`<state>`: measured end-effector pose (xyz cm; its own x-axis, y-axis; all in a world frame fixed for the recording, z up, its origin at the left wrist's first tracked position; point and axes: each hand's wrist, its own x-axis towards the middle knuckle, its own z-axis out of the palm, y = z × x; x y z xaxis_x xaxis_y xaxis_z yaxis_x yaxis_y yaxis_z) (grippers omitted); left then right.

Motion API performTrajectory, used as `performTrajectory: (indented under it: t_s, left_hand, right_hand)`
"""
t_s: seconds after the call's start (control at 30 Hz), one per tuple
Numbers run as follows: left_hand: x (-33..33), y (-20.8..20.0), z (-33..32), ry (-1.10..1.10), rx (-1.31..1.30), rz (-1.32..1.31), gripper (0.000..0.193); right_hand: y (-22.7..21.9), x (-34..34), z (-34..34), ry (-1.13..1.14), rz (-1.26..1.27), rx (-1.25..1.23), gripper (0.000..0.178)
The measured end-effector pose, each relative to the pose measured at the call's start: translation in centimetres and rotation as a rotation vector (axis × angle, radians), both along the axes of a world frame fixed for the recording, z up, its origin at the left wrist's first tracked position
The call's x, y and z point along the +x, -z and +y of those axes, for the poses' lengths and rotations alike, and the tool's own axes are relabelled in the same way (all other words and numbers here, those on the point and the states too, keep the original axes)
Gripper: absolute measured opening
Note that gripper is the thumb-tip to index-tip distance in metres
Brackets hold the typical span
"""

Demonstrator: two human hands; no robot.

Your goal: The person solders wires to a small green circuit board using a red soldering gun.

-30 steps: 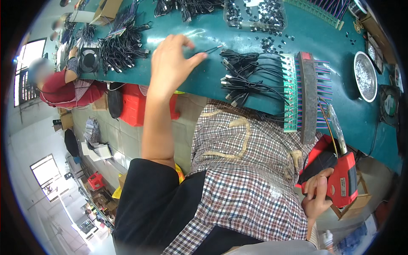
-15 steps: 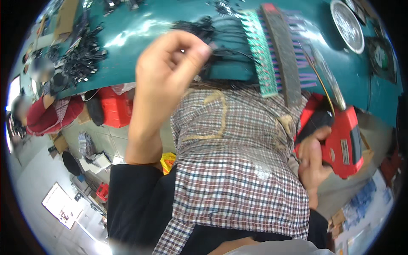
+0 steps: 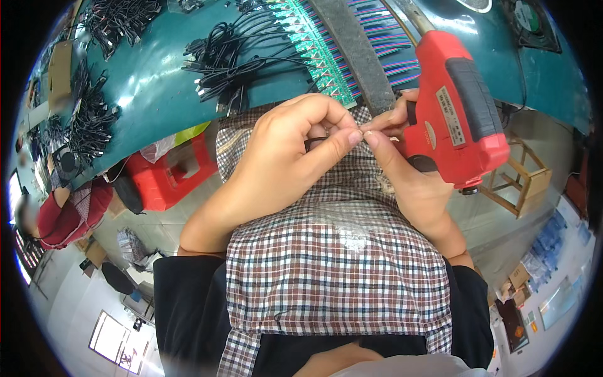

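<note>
My left hand (image 3: 295, 151) is curled over my lap and pinches a thin black cable (image 3: 317, 139) between thumb and fingers. My right hand (image 3: 408, 169) grips a red glue gun (image 3: 461, 113) and its fingertips meet the left fingertips at the cable's end. Both hands hover above a checked apron (image 3: 333, 264). On the teal table (image 3: 157, 81) lies a pile of black cables (image 3: 232, 56) beside a rack of green boards with coloured wires (image 3: 326, 44).
More black cable bundles (image 3: 94, 107) lie at the table's left end. A red stool (image 3: 169, 176) stands under the table. Another person in red (image 3: 63, 213) sits at the far left. A wooden stool (image 3: 515, 182) stands at the right.
My left hand came back from the table with a cable to my lap. My right hand raised the glue gun to meet it. The view tipped down and closer.
</note>
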<state>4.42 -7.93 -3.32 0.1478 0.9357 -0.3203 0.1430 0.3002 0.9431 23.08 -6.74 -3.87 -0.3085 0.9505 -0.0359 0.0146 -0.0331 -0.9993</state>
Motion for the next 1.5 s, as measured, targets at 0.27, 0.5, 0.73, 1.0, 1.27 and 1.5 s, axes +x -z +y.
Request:
performTrajectory:
  t_s: [0.27, 0.5, 0.73, 1.0, 1.27, 1.5]
  left_hand:
    - [0.8, -0.5, -0.5, -0.032, 0.132, 0.133, 0.011]
    - [0.0, 1.3, 0.8, -0.135, 0.332, 0.573, 0.012]
    - [0.3, 2.2, 1.5, -0.096, 0.373, 0.683, 0.013]
    - [0.6, 2.7, 1.6, -0.121, 0.428, 0.676, 0.013]
    - [0.6, 2.8, 1.5, -0.109, 0.426, 0.691, 0.012]
    - [0.8, 2.8, 1.6, -0.12, 0.419, 0.687, 0.012]
  right_hand:
    - [0.5, 0.0, -1.1, 0.162, 0.054, -0.042, 0.058]
    - [-1.2, 3.1, -2.5, 0.178, -0.139, -0.1, 0.03]
    - [-2.2, 8.9, -6.3, -0.032, -0.361, -0.264, 0.044]
    - [-2.5, 8.3, -6.7, 0.08, -0.316, -0.409, 0.017]
    - [-2.0, 8.0, -7.4, 0.144, -0.272, -0.465, 0.011]
    - [-2.2, 7.8, -6.8, 0.069, -0.425, -0.35, 0.01]
